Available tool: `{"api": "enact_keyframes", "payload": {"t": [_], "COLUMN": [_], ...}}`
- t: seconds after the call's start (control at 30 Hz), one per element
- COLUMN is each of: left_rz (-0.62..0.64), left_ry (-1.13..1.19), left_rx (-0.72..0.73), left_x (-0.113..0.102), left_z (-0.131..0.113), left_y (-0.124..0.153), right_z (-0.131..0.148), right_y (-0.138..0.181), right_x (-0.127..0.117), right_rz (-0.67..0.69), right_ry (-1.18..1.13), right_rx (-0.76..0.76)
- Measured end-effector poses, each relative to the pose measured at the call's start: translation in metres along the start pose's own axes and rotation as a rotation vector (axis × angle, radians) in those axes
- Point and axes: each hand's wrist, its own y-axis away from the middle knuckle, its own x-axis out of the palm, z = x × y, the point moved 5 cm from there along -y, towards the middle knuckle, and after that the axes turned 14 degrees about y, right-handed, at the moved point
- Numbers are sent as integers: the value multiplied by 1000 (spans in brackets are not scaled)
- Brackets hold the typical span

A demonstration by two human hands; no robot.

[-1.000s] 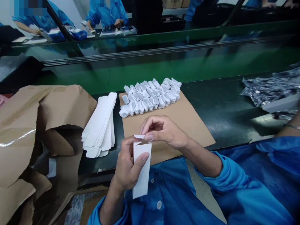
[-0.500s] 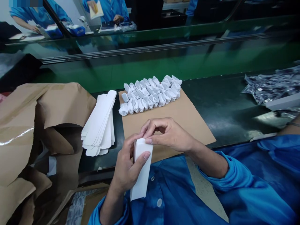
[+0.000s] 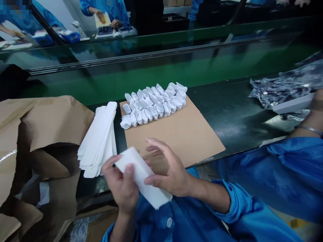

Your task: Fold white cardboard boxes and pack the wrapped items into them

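A narrow white box point(image 3: 143, 176) lies tilted in my left hand point(image 3: 122, 185), whose thumb and fingers grip its upper end. My right hand point(image 3: 169, 171) is at the box's right side with fingers spread; its thumb is over the box's face, and whether it touches cannot be made out. Beyond my hands, several small bundles wrapped in white paper point(image 3: 153, 106) stand in rows on a brown cardboard sheet point(image 3: 202, 131). To the left of the sheet lies a fanned stack of flat white box blanks point(image 3: 97, 137).
Torn brown cardboard cartons point(image 3: 55, 121) crowd the left side. Clear plastic bags point(image 3: 285, 85) lie on the dark worktop at right, near a co-worker's arm point(image 3: 313, 114). Behind a green barrier point(image 3: 151, 74), people in blue work at another bench.
The white box has turned from nearly upright to a slant, its lower end swinging right. My right hand has let go of its top end and opened its fingers. The view has shifted somewhat.
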Motion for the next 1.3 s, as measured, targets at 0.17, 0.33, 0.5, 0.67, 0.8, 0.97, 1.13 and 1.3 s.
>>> {"api": "enact_keyframes", "payload": {"t": [0.17,0.33,0.5,0.67,0.8,0.97,1.13,1.3], "left_rz": [-13,747,864,804,852,827,802,794], "left_ry": [-122,-601,-826,-904,-931,-905,-910,-888], "left_rx": [198,565,599,461,372,348,341,264], "left_x": [2,27,33,33,36,34,28,20], "left_z": [-7,3,37,59,65,64,64,71], "left_y": [-22,-16,-16,-25,-27,-29,-31,-39], "right_z": [-28,-38,-69,-121,-140,-145,-142,-128], "right_y": [2,-25,-90,-128,-131,-125,-85,-14], "right_x": [-7,-46,-131,-190,-185,-180,-194,-194], "right_rz": [345,623,152,-51,-20,-182,-351,-312], "right_ry": [239,404,752,920,940,932,930,949], "right_rx": [173,-25,58,165,101,128,184,132]}}
